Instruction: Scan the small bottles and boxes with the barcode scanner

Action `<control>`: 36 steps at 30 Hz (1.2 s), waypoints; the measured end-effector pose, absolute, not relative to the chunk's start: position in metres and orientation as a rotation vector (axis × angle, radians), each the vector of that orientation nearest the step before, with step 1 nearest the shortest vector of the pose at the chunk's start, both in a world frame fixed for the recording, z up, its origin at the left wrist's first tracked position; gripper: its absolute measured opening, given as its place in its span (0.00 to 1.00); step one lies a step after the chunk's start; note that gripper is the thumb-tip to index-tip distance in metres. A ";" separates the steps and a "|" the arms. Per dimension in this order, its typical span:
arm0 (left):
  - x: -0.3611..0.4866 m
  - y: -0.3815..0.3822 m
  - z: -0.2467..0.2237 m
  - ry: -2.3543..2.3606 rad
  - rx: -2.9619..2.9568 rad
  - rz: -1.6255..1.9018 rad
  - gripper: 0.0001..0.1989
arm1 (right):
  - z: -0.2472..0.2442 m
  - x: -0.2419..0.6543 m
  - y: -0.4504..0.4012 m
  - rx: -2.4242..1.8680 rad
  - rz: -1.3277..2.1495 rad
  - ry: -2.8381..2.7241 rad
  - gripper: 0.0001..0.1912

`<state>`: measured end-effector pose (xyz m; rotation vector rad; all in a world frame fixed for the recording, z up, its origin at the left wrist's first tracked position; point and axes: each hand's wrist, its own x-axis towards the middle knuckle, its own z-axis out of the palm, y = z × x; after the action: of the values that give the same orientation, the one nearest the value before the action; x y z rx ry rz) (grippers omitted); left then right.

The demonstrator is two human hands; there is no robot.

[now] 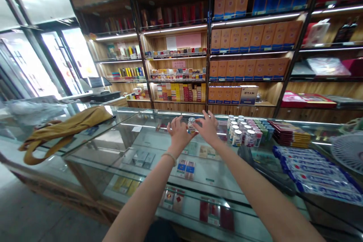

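Note:
Both my arms reach forward over a glass display counter. Between my left hand and my right hand stands a small clear jar with a silver lid; the fingers of both hands close around it from either side. A bead bracelet is on my left wrist. Just right of my right hand stands a group of several similar small jars on the counter top.
A mustard-yellow bag lies on the counter at left. Flat red packs and long blue-and-white cartons are stacked at right, beside a white fan. Shelves of boxed goods fill the wall behind. Packs lie inside the counter.

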<state>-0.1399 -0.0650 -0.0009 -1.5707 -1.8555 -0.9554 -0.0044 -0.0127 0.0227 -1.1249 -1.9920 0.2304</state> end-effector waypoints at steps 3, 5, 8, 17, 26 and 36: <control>-0.156 -0.066 -0.009 -1.869 -1.608 -0.891 0.19 | 0.010 -0.019 -0.013 -1.113 0.258 -1.997 0.13; -0.163 -0.064 -0.015 -1.869 -1.635 -0.861 0.19 | 0.003 -0.024 -0.012 -1.109 0.267 -2.003 0.13; -0.170 -0.061 -0.023 -1.873 -1.648 -0.835 0.20 | -0.006 -0.029 -0.008 -1.101 0.260 -2.024 0.13; -0.179 -0.054 -0.047 -1.910 -1.682 -0.781 0.21 | -0.032 -0.037 0.000 -1.106 0.263 -2.058 0.12; -0.182 -0.053 -0.053 -2.062 -1.709 -0.771 0.27 | -0.050 -0.038 0.003 -1.112 0.381 -1.928 0.16; -0.205 -0.059 -0.037 -2.245 -1.765 -0.732 0.18 | -0.062 -0.036 -0.009 -1.197 0.237 -1.963 0.09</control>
<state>-0.2048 -0.0587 -0.0372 -1.7650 -2.2447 -0.7320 -0.0356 -0.0094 -0.0618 -1.1973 -1.9631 0.2373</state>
